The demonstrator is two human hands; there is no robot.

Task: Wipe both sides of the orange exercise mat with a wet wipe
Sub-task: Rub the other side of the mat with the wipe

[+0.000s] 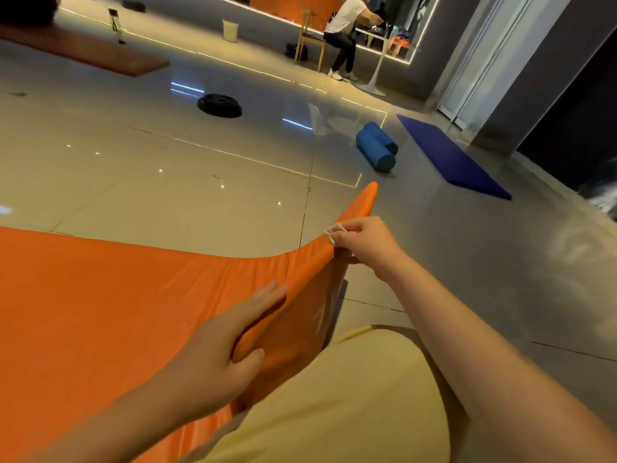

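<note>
I'm watching the flat orange foam exercise mat (100, 312) lying on the glossy tiled floor (167, 182), its near edge curling upward, left hand (227, 342) clamping that edge, fingers on top, thumb beneath, right hand (364, 240) pinching a crumpled white wet wipe (330, 233) against it further along.

Exercise mat (100, 295) on floor (167, 182), 10 o'clock; weight plate (219, 105) beyond, 11; foam rollers (375, 147), 1; second mat (450, 155), 2.

Orange mat (100, 295), rt edge lifted; white wipe (330, 234), prob. crumpled, on edge.
</note>
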